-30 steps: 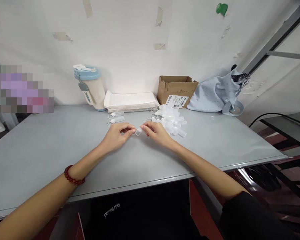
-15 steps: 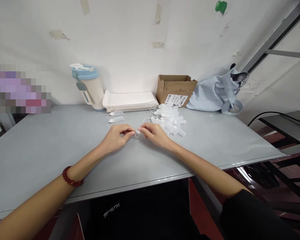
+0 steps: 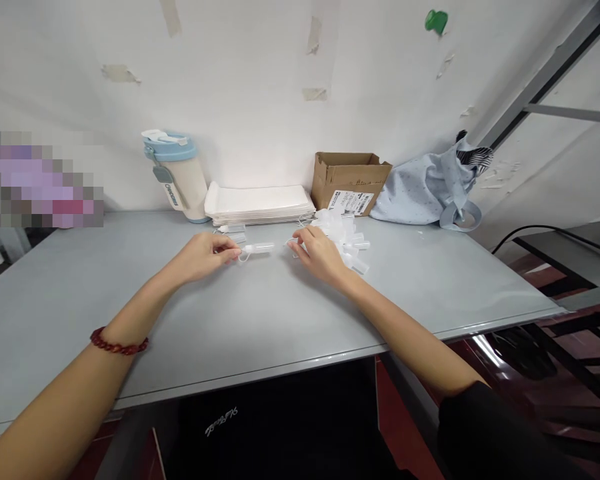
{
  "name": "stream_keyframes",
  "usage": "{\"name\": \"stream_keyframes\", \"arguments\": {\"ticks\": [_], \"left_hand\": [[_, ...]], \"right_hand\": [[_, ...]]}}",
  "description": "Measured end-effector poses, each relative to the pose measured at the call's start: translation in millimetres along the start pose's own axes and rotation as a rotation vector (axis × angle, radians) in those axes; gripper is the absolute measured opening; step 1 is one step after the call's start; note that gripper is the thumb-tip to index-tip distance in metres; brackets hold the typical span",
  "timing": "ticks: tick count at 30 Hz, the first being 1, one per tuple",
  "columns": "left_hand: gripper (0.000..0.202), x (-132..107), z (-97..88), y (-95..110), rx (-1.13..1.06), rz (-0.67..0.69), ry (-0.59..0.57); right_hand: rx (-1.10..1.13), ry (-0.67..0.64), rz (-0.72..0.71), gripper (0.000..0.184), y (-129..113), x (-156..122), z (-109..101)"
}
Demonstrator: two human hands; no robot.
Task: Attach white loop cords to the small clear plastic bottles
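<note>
My left hand [image 3: 203,254] pinches the loop end of a small clear plastic tube [image 3: 257,249] just over the grey table [image 3: 260,300]. The tube points right, toward my right hand. My right hand [image 3: 320,255] rests with curled fingers at the near edge of a pile of clear plastic tubes [image 3: 343,237]; I cannot make out what its fingertips hold. Two finished tubes [image 3: 233,231] lie behind my left hand. A red bead bracelet circles my left wrist.
Along the wall stand a blue-lidded tumbler [image 3: 174,175], a stack of white trays [image 3: 258,203], an open cardboard box [image 3: 350,181] and a light blue cloth bag [image 3: 427,190]. The table's right edge drops off to dark metal frames.
My hands, joined over one tube at the table's middle, have parted. The left hand carried the tube leftward and farther back; the right hand moved back to the pile.
</note>
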State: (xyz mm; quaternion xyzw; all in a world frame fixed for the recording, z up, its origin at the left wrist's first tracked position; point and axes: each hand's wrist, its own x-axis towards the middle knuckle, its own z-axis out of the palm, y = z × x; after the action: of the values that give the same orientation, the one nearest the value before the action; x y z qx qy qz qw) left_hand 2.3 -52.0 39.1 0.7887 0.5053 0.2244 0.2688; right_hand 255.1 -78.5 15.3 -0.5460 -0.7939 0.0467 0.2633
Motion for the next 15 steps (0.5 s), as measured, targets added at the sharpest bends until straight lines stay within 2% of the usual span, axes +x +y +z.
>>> {"name": "stream_keyframes", "arguments": {"ticks": [3, 6, 11, 15], "left_hand": [[0.026, 3.3, -7.8, -9.8, 0.017, -0.081, 0.011], [0.028, 5.5, -12.5, -17.8, 0.005, -0.144, -0.007], [0.029, 6.8, -17.3, -24.0, -0.027, -0.241, -0.076], [0.028, 8.0, -16.8, -27.2, 0.039, -0.351, -0.030]], "right_hand": [[-0.251, -0.001, -0.014, 0.025, 8.3, 3.2, -4.3], [-0.390, -0.024, -0.005, 0.027, 12.5, 4.0, -3.5], [-0.469, -0.080, 0.038, 0.030, 14.5, 2.0, 1.2], [-0.464, -0.123, 0.059, 0.031, 12.2, 1.2, 1.0]]}}
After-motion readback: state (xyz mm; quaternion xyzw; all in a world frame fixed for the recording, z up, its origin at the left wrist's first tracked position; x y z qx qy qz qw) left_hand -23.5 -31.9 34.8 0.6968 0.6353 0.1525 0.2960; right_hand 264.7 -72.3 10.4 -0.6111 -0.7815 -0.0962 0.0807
